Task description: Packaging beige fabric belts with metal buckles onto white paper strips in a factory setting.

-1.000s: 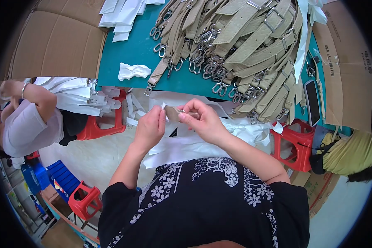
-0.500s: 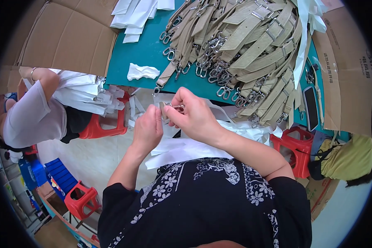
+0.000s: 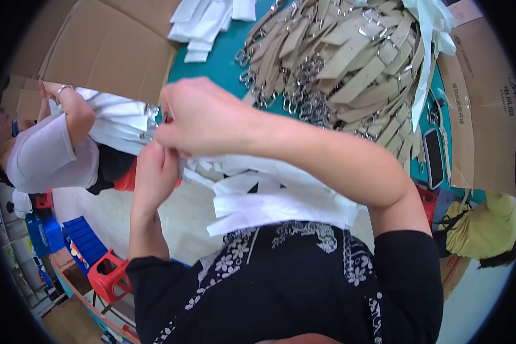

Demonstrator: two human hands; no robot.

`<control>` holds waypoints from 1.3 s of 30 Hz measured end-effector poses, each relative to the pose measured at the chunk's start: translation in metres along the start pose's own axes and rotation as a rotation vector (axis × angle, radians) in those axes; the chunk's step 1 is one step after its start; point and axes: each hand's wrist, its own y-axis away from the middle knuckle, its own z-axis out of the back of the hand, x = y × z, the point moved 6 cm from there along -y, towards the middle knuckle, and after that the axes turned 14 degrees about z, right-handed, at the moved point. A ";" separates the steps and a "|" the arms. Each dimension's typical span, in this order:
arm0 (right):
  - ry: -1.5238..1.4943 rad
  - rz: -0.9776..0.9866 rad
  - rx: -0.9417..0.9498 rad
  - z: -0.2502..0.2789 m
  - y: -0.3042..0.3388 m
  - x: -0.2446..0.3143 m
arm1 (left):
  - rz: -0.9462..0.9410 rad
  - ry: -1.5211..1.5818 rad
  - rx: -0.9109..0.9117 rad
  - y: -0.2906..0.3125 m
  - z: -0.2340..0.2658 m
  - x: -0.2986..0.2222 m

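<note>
My right hand is closed, with a small bit of a metal clasp showing at its fingertips. Just below it, my left hand is pinched shut, its fingertips meeting the right hand's; what they grip is hidden. Both hands are up at the left, in front of the table's near edge. A large pile of beige straps with metal hooks and buckles covers much of the green table. White strips lie across my lap, below my right forearm.
More white strips lie at the table's far left, beside a cardboard box. At left a co-worker sits by a white bundle. A phone lies on the right, near another carton; a yellow-green-clad person is beyond.
Both hands have moved left, the right one also upward, and stay together. My right forearm now crosses in front of the straps' near ends. The view has shifted slightly.
</note>
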 end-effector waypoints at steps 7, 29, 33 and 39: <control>0.102 -0.010 -0.030 -0.005 -0.008 0.000 | 0.058 0.206 -0.089 0.008 0.015 0.006; 0.023 -0.135 -0.047 -0.021 0.047 -0.066 | -0.236 0.588 -0.164 0.002 -0.044 0.030; -0.879 -0.219 -0.269 0.018 0.069 -0.030 | -0.455 0.777 0.066 0.001 -0.057 0.017; -0.949 0.241 -0.576 0.138 0.216 0.035 | -0.306 0.085 0.168 -0.014 -0.087 0.038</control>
